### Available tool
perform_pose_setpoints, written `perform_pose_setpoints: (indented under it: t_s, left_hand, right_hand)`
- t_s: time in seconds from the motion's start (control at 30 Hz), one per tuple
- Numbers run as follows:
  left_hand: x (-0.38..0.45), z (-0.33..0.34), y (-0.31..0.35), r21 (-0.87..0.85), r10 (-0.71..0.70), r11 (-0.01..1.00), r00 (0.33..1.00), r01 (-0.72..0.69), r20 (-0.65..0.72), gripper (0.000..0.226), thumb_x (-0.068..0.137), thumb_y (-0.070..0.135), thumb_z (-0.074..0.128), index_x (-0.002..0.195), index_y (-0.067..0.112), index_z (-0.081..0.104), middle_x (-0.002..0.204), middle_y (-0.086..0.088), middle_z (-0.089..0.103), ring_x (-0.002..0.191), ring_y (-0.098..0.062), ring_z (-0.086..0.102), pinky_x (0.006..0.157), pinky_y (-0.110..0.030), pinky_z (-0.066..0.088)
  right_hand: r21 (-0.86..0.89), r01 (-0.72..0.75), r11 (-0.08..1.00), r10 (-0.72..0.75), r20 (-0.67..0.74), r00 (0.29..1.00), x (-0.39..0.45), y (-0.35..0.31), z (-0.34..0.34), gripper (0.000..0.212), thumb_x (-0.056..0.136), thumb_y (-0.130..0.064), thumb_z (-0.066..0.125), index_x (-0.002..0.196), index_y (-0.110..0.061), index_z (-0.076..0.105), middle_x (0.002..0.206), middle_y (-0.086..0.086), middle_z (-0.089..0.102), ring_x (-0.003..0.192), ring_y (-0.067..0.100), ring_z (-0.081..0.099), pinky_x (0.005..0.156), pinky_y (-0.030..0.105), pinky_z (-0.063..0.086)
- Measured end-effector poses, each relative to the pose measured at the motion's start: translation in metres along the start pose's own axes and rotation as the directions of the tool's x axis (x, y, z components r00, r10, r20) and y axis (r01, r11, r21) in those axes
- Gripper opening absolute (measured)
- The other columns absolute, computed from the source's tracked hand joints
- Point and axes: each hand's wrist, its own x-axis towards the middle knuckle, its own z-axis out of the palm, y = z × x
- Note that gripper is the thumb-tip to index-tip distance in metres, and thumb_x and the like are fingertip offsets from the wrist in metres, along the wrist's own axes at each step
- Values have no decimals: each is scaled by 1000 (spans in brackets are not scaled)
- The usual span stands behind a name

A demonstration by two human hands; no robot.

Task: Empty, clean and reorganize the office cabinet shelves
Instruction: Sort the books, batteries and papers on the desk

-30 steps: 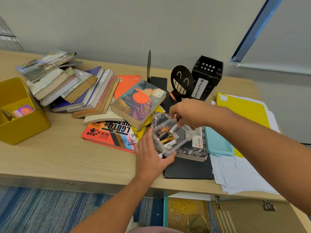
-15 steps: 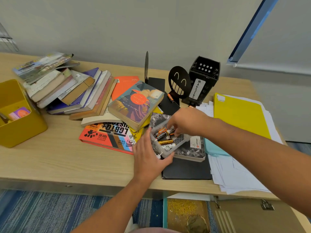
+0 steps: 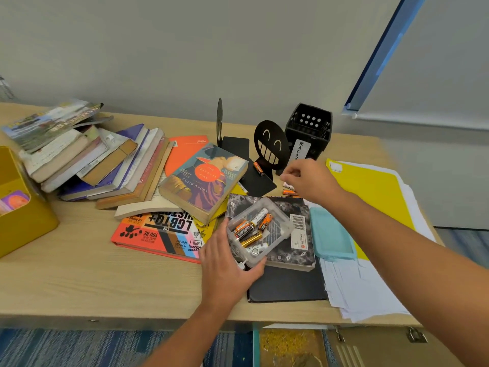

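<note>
A small clear plastic box (image 3: 287, 225) holding several batteries (image 3: 248, 231) sits on a marbled notebook (image 3: 300, 251) at the desk's middle. My left hand (image 3: 225, 268) grips the box's near corner, thumb on one side and fingers on the other. My right hand (image 3: 309, 181) hovers farther back with loosely curled fingers, just above two loose batteries (image 3: 289, 192) on the desk; I see nothing in it. Another loose battery (image 3: 258, 168) lies on the base of the smiley-face bookend (image 3: 272, 145).
A slumped pile of books (image 3: 92, 160) and two paperbacks fill the left half of the wooden desk (image 3: 79, 274). A yellow bin (image 3: 23, 218) stands at the far left. A black basket (image 3: 308, 128), teal case (image 3: 330, 234), yellow folder (image 3: 370, 186) and loose papers (image 3: 357, 287) are on the right.
My right hand has left the clear box and moved back and to the right, to the loose batteries by the bookend. My left hand keeps hold of the box.
</note>
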Motion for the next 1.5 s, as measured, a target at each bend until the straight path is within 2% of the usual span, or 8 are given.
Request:
perform_pose_setpoints:
  t_s: [0.17,0.4,0.6,0.8,1.0,1.23,1.33,1.5]
  left_hand:
    - [1,0,1,11,6,1000,1000,-6,0,109,67,73,62,152,22,17,147,1,41,135,-16,36,114,-38,23]
    - [0,-2,2,31,8,999,1000,-8,13,108,68,69,65,152,21,17,147,1,40,135,-17,37,114,-38,24]
    - [0,-1,2,25,1,1000,1000,-1,16,109,67,69,65,152,22,16,148,2,39,136,-16,36,115,-37,21]
    - [0,2,-1,32,9,999,1000,-9,3,109,67,68,65,152,21,17,146,1,40,134,-18,38,114,-36,20]
    - [0,0,2,53,-2,999,1000,2,0,108,67,67,65,152,16,22,145,-1,43,134,-21,41,113,-44,28]
    - [0,0,2,58,-8,998,1000,8,10,108,68,70,62,152,17,21,146,-1,41,136,-19,37,115,-45,26]
    - [0,1,1,51,-10,999,1000,10,-3,108,67,72,61,151,17,22,145,-3,42,135,-20,37,115,-47,26]
    - [0,1,2,42,-17,999,1000,17,1,108,67,71,64,151,20,20,146,-3,42,136,-20,35,114,-46,25]
  right_hand:
    - [-156,32,987,-7,157,988,28,3,38,32,98,-23,59,129,-20,66,130,6,65,116,26,60,98,40,50]
    - [-342,132,930,-29,290,957,72,-16,79,66,95,-6,54,154,-8,25,142,15,39,122,37,51,91,41,47]
    - [-343,35,939,54,245,968,84,-25,93,44,94,-4,52,137,-2,42,133,19,47,120,39,53,97,44,48]
    - [-320,-70,945,124,152,981,81,-24,87,30,96,-24,63,116,-2,59,110,16,65,103,35,63,73,37,46]
    - [-391,24,920,49,177,983,65,-15,68,21,93,-22,62,83,-6,54,89,14,64,81,30,60,65,34,46]
    - [66,-66,996,63,47,997,35,-6,26,13,88,-18,64,82,-15,75,84,3,74,77,20,69,68,32,58]
    - [405,-99,909,-7,253,967,15,-20,-11,8,92,-13,66,89,-12,73,79,3,75,59,14,66,53,24,53]
    - [154,127,980,-198,660,725,-16,-30,-32,18,91,-17,71,108,-18,66,86,-7,76,63,14,68,55,20,44]
